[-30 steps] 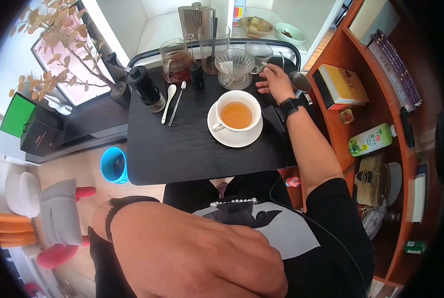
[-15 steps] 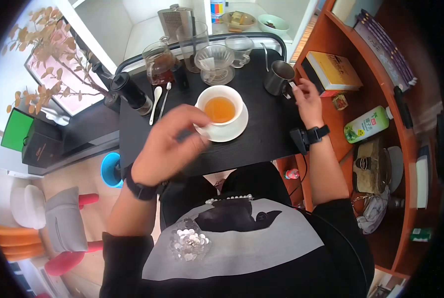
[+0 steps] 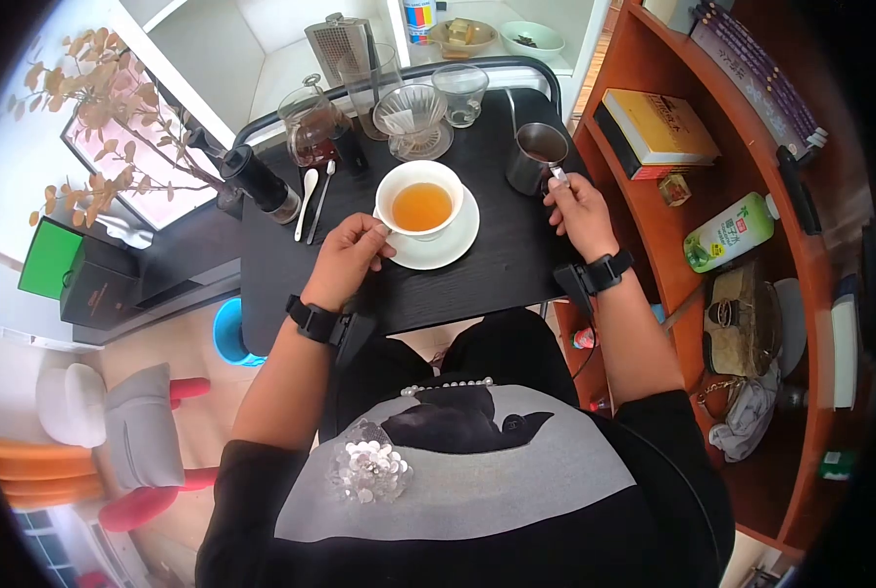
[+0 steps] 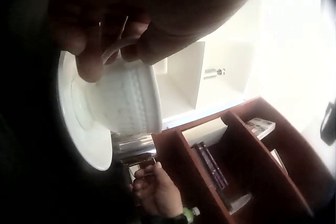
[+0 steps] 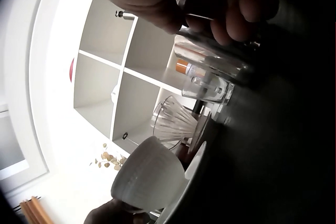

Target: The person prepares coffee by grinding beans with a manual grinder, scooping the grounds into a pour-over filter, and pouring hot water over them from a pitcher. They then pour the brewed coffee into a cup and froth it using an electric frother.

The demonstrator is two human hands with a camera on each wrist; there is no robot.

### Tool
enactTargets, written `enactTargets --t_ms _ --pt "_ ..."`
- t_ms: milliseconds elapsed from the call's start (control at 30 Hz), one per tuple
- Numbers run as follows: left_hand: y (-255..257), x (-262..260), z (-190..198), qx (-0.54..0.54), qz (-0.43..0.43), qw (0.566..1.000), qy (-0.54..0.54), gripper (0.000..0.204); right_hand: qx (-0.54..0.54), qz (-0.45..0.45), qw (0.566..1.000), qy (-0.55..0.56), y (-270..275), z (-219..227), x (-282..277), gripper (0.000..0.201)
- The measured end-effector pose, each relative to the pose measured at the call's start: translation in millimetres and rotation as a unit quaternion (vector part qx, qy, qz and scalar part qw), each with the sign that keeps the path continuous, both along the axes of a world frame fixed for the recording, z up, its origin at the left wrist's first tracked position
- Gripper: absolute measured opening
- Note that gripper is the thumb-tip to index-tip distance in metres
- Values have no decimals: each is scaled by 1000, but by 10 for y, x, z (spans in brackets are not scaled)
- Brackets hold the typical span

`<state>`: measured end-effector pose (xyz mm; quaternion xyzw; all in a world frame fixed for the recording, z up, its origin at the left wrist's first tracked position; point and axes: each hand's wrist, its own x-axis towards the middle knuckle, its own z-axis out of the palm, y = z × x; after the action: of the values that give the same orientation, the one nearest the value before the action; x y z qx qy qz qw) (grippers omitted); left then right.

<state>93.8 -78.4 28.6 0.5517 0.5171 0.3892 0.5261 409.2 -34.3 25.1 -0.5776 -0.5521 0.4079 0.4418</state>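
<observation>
A white teacup (image 3: 420, 199) of amber tea sits on its white saucer (image 3: 438, 253) on the black table. My left hand (image 3: 344, 259) pinches the cup's handle from the left; in the left wrist view thumb and fingers close on the handle of the ribbed cup (image 4: 126, 98). At the table's right side, my right hand (image 3: 582, 214) grips the handle of a metal pitcher (image 3: 534, 162), which stands upright. The right wrist view shows curled fingers at the shiny pitcher (image 5: 210, 56).
Behind the cup stand a ribbed glass dripper (image 3: 413, 122), a glass cup (image 3: 461, 95) and a glass teapot (image 3: 311, 127). A white spoon (image 3: 306, 201), a thin metal spoon (image 3: 321, 203) and a black grinder (image 3: 259, 183) lie or stand to the left. A wooden shelf (image 3: 644, 211) borders the right.
My left hand has come up from near the lap to the teacup's handle. The right hand has moved from beside the glass cup to the pitcher's handle. The head view has shifted.
</observation>
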Motion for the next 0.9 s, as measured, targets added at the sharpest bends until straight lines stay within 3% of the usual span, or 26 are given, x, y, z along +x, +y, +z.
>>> enactTargets --t_ms 67,233,333,433,667,900 --pt "6 20 -24 -18 18 994 -109 14 6 14 1000 11 -34 -25 32 26" --pt "44 30 -84 13 0 991 -137 15 43 -2 998 52 -179 -122 198 30" --pt "71 14 -15 28 -14 990 -141 15 -46 -4 970 238 -292 -229 413 27" --pt "139 40 154 41 -22 989 -137 13 -33 27 947 319 -383 -254 540 23" --pt "430 282 609 37 -22 990 -133 12 -12 44 955 293 -384 -299 518 21" --pt "704 609 819 44 -27 995 -91 14 9 52 952 303 -402 -318 535 20"
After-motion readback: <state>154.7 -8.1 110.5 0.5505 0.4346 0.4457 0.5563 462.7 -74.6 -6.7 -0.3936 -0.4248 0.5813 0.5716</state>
